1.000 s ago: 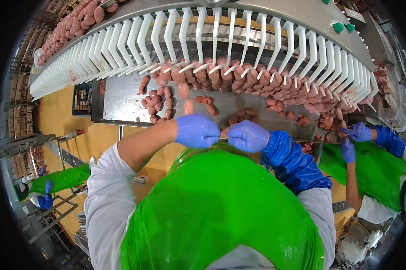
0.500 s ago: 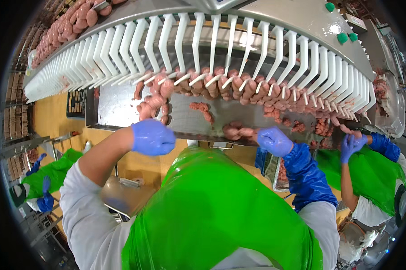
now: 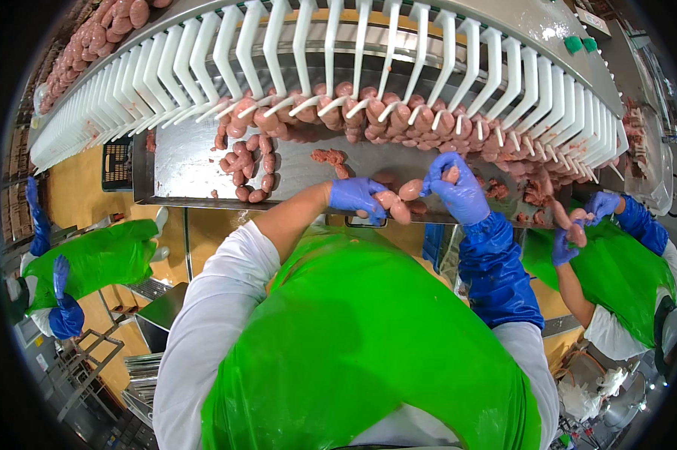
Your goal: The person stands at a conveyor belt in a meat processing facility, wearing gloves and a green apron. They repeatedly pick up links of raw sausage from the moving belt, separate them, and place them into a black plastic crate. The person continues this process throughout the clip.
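My gloved left hand (image 3: pixel 358 199) is closed around raw sausage links (image 3: pixel 395 207) at the tray's near edge. One link (image 3: pixel 410 189) stretches from there toward my gloved right hand (image 3: pixel 457 189). That hand is raised a little over the tray, its fingers bent around another pink link (image 3: pixel 451 175). Just beyond, short linked sausages (image 3: pixel 398 120) hang in a row from white angled hooks (image 3: pixel 330 52). Below them is a shallow metal tray (image 3: pixel 196 169). A loose string of links (image 3: pixel 267 163) lies on its left part, and a lump of ground meat (image 3: pixel 329 157) near its middle.
Another person's gloved hands (image 3: pixel 567 244) handle sausages at the right. A second person in a green apron (image 3: pixel 102 255) is at the far left. More sausages (image 3: pixel 106 34) are piled at the upper left. A black crate (image 3: pixel 116 166) stands beside the tray's left end.
My left hand has moved right, from the tray's left part to the sausages near my right hand, and now grips them. My right hand has lifted away from the edge. The hook row shifted left in view.
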Demonstrator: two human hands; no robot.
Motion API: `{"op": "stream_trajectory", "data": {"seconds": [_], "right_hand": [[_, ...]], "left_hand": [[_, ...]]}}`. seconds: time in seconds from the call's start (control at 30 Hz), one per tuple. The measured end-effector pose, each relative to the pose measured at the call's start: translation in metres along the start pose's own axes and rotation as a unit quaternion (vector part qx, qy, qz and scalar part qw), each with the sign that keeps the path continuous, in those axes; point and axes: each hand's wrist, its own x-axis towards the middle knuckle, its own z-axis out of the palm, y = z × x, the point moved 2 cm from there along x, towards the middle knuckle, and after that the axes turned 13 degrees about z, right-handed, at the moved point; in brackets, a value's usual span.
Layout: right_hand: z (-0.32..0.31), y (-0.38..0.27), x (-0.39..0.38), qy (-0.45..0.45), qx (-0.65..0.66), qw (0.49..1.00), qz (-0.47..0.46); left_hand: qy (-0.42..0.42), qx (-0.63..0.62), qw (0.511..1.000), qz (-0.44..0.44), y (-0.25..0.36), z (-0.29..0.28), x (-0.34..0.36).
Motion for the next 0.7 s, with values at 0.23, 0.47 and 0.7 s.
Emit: {"op": "stream_trajectory", "data": {"seconds": [0.23, 0.47, 0.7], "right_hand": [[0.002, 0.052, -0.004, 0.074, -0.52, 0.848, -0.063], [0.048, 0.071, 0.035, 0.092, -0.657, 0.748, 0.017], [-0.05, 0.133, 0.07, 0.138, -0.642, 0.753, 0.038]], "left_hand": [[0.049, -0.183, 0.982, 0.025, 0.042, 0.009, -0.042], [0.118, -0.076, 0.987, 0.076, 0.101, 0.029, -0.084], [0.282, 0.003, 0.902, 0.326, 0.239, 0.042, -0.158]]}}
